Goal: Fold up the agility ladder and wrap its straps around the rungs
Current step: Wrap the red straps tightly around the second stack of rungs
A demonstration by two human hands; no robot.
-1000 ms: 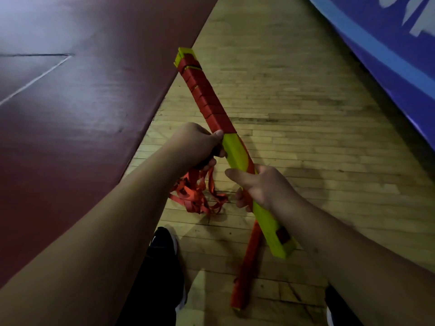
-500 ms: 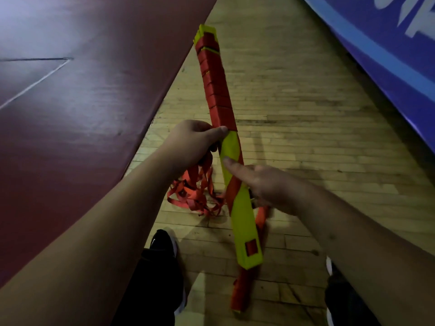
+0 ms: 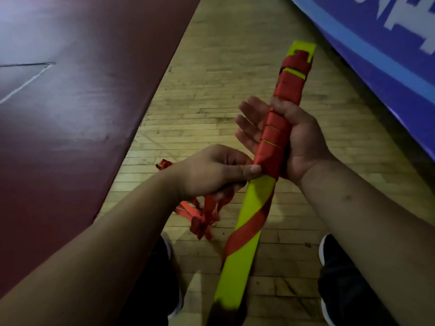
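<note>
Rung bundle (image 3: 237,267): the folded yellow rungs form one flat stick that slants from near centre up to the far right, held above the floor between my two hands.
Red strap (image 3: 273,137): it is wound in close turns round the far half of the rung bundle. One looser turn crosses the bare yellow near half on a slant.
Left hand (image 3: 211,175): it is curled, with the thumb pressing the red strap against the left edge of the rung bundle, right where the tight turns end.
Loose straps (image 3: 202,217): a red tangle hangs below my left hand, just left of the rung bundle (I cannot tell whether it reaches the boards).
Right hand (image 3: 299,142): palm up under the wrapped part, which lies across it. The fingers (image 3: 249,121) stretch out, slightly spread, to the left past the bundle, and the thumb seems to hook over its far edge.
Wooden floor (image 3: 211,90): pale boards run from near to far beneath everything.
Dark red mat (image 3: 82,102): it covers the left side and meets the boards along a slanted edge.
Blue banner (image 3: 376,55): at the far right, it carries a lighter stripe and white lettering.
Shoes (image 3: 329,267): they are black with white soles, one near on either side of the bundle's near end.
</note>
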